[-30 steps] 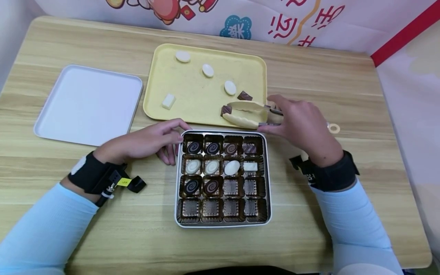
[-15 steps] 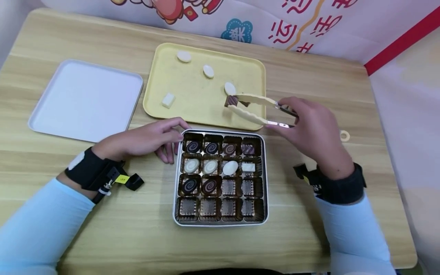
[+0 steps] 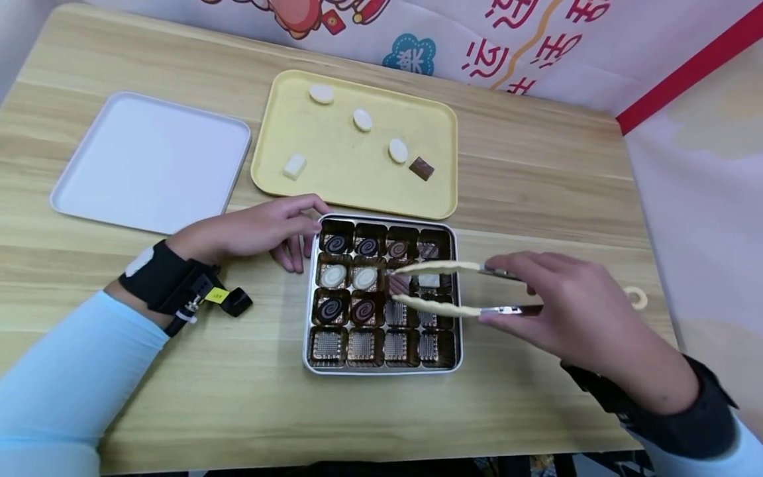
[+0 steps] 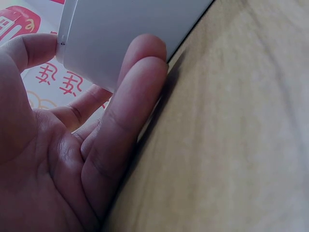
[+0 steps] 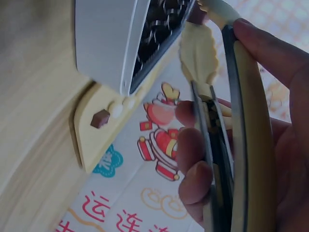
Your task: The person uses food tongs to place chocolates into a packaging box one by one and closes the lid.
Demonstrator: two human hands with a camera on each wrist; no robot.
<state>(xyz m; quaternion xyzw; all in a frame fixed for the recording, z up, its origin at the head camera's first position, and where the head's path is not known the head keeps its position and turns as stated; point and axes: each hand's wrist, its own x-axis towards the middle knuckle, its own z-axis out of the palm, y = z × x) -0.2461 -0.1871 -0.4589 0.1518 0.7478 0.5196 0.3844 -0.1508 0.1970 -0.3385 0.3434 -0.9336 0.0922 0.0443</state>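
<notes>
rear tray (image 3: pixel 352 159) behind box (image 3: pixel 381 372) | 5 chocolates (image 3: pixel 422 168) on rear tray | other tray (image 3: pixel 152 165) left of rear tray | tongs (image 3: pixel 438 307) over box

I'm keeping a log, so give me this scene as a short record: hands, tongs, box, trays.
Left hand: touching box at far left corner
Right hand: gripping tongs
Tongs: holding striped brown piece over the box
Box: four-by-four compartments, pieces in the three far rows
Yellow tray: three white ovals, one white block, one brown square
White tray: left of yellow tray
</notes>
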